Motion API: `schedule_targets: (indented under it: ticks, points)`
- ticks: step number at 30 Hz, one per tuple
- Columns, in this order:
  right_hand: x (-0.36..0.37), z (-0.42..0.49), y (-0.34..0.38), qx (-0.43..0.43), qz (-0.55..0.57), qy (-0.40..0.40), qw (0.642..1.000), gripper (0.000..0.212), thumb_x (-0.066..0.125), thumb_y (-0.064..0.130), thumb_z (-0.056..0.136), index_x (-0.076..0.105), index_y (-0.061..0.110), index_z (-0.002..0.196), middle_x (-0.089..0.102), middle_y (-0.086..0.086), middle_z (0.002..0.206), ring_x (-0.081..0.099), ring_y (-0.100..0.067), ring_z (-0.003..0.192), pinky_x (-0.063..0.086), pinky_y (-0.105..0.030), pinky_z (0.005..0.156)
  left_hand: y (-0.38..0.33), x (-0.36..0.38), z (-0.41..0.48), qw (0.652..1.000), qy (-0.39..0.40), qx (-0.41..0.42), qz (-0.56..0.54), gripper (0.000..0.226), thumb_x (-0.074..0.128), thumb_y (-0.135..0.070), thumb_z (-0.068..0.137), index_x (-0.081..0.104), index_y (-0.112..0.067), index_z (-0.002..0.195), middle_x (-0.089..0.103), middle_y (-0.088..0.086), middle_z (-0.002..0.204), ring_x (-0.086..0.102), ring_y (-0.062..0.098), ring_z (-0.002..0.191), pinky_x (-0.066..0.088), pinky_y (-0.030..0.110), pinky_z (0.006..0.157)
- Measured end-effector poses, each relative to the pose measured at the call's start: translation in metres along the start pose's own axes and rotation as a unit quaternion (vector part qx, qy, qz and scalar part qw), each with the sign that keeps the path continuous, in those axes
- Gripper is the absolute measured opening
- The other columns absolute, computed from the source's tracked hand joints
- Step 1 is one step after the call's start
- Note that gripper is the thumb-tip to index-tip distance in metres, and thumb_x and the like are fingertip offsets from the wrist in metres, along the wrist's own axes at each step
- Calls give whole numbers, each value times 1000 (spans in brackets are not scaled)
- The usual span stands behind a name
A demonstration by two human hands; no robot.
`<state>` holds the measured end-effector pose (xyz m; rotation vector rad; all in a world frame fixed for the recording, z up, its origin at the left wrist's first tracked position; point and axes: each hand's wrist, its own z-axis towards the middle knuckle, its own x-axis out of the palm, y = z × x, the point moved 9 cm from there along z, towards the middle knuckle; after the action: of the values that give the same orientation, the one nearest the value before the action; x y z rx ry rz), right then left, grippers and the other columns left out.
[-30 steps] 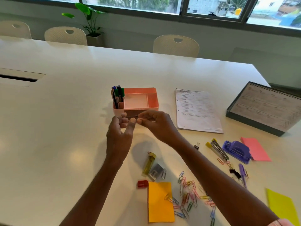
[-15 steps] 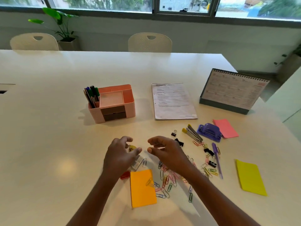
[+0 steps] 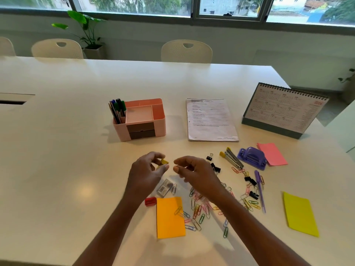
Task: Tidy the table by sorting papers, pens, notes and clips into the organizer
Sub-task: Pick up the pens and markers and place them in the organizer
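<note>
Our left hand point(image 3: 148, 170) curls over a yellow thing point(image 3: 163, 162), grip we cannot tell; our right hand point(image 3: 196, 173) hangs slack and empty, ready for clips point(image 3: 199, 210).

pink organizer point(image 3: 160, 123); orange notes point(image 3: 169, 221); yellow notes point(image 3: 299, 214); pink notes point(image 3: 272, 154); purple punch point(image 3: 251, 156); multicoloured clips point(image 3: 199, 210); yellow object point(image 3: 163, 162)

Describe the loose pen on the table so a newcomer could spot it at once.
Find the calendar at the far right of the table, then the purple punch in front of it. The pen lies just nearer the person, among scattered clips. It is the only long, thin, purple thing lying flat there.
</note>
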<state>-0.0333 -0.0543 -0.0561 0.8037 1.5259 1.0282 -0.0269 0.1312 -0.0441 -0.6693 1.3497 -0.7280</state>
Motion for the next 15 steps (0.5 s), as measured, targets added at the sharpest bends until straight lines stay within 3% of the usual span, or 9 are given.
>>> schedule_targets:
  ticks: [2,5,9,15]
  points:
    - [3,8,9,13,92,9,996,22,64,30,103,75,16,117,77,-1,99,74,-14,86,61,-28,73,-18,-5,0,999,-18,42,-11,41,83,-27,89,68,-26,126,69,-13,107,64,0,90,51,13,69]
    - [7,23,27,1,147,6,989,25,63,30,104,78,12,111,79,-4,94,76,-19,86,63,-32,77,-37,-15,2,994,-57,88,-10,41,84,-22,88,70,-22,126,69,-10,115,65,2,90,57,14,70]
    - [7,42,49,-41,127,-23,991,18,73,20,98,79,13,113,79,-1,93,77,-18,90,65,-33,82,-47,-33,8,987,-109,114,-34,32,83,-19,89,73,-17,119,69,-6,114,69,5,92,59,14,75]
    - [9,75,84,-125,83,-81,985,20,82,19,90,80,18,110,80,5,97,77,-10,93,64,-28,84,-33,-60,27,978,-164,98,-81,39,78,-13,93,70,-17,131,72,-2,127,72,7,109,61,21,91]
